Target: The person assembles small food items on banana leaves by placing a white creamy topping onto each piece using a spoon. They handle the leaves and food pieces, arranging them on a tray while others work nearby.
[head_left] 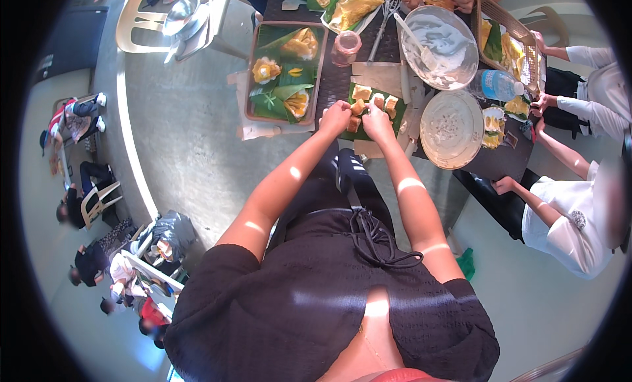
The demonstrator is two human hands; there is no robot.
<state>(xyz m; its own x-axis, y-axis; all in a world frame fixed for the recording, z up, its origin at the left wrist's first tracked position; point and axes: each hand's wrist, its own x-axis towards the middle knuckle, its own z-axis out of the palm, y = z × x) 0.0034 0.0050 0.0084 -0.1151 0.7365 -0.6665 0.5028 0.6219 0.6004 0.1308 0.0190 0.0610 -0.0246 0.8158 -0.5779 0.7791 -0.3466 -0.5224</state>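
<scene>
My left hand (336, 118) and my right hand (376, 123) meet over a piece of green banana leaf (396, 124). Both have their fingers drawn together in a pinch. Between them sits a small golden-brown, bread-like piece (357, 107), touched by the left fingertips. The right fingertips are at another brown piece topped with white (377, 100). Several similar pieces lie around them, such as a cream-topped one (361, 92) beyond my hands. Brown cardboard (375, 71) lies under the leaf. Exactly what each fingertip grips is too small to make out.
Left of my hands is a tray (248, 86) of leaf-wrapped food. A glass jar (346, 49), a whisk (380, 33), a bowl of white cream (440, 48), a round pale lid or dish (451, 130) and a water bottle (498, 85) crowd the table. Co-workers' hands reach in from the right and far side.
</scene>
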